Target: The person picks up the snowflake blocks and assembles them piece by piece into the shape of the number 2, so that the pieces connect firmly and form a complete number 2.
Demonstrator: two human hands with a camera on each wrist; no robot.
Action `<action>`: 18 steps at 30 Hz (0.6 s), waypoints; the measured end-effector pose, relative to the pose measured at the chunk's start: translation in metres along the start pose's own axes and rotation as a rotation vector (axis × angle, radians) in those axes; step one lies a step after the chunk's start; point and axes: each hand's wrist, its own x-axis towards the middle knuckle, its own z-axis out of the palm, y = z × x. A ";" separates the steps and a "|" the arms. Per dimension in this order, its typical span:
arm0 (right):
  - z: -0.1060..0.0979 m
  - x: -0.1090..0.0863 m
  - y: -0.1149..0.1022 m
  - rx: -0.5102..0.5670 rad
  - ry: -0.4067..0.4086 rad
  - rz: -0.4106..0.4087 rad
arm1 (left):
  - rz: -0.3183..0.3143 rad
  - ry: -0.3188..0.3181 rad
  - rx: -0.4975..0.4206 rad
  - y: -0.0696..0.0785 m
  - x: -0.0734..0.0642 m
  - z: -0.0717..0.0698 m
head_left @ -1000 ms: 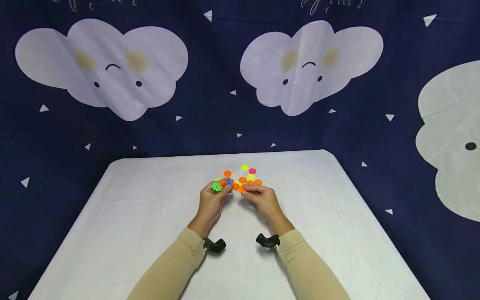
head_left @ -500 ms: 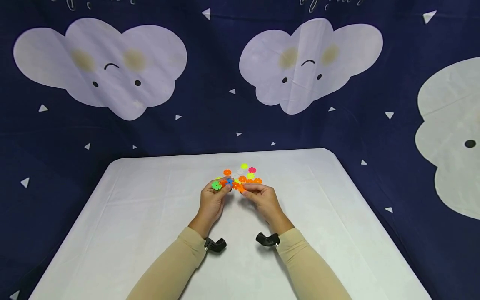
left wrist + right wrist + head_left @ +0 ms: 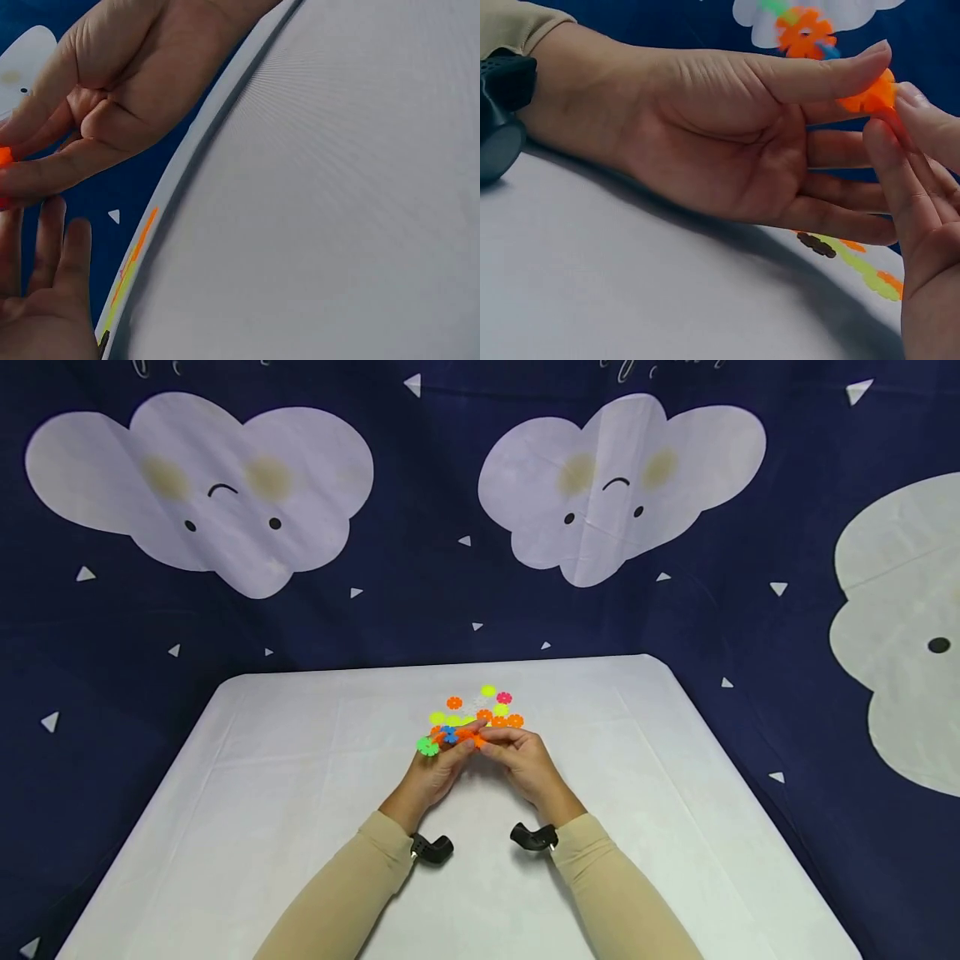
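Observation:
Both hands meet over the far middle of the table in the head view, around a chain of interlocking snowflake discs. A green disc (image 3: 427, 747) hangs at its left end, with a blue disc (image 3: 449, 734) further along. My left hand (image 3: 431, 777) pinches the chain's orange part between thumb and fingers. From the other side, my right hand (image 3: 528, 768) pinches an orange snowflake disc (image 3: 478, 741) at the chain's right end. The right wrist view shows the fingertips of both hands close together on bright orange plastic (image 3: 877, 95); they partly hide the joint.
Several loose snowflake discs lie just beyond the hands, among them a pink disc (image 3: 504, 697), an orange disc (image 3: 454, 702) and a yellow disc (image 3: 488, 691). A dark brown disc (image 3: 817, 244) shows under the fingers. The table (image 3: 300, 827) has a white cover.
My left hand's pinch has shifted right along the chain, from by the blue disc to the orange part. The green and blue discs have moved slightly left and down. My right hand stays nearly still.

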 end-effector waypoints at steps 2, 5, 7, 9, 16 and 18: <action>0.001 0.000 0.001 0.032 0.003 0.011 | 0.035 0.000 -0.010 -0.001 0.000 0.000; 0.003 0.000 0.003 0.049 0.037 0.029 | 0.085 0.018 -0.003 -0.003 0.001 -0.001; 0.005 0.001 0.003 0.034 0.078 0.040 | 0.106 0.038 0.012 -0.004 0.001 -0.001; 0.006 0.001 0.003 0.010 0.128 0.056 | 0.112 0.067 0.016 -0.004 0.001 0.000; -0.008 0.007 -0.007 -0.102 0.288 0.068 | 0.093 0.139 -0.045 0.001 0.002 0.003; -0.017 0.008 -0.011 -0.183 0.368 0.059 | 0.085 0.150 -0.060 0.002 0.002 0.003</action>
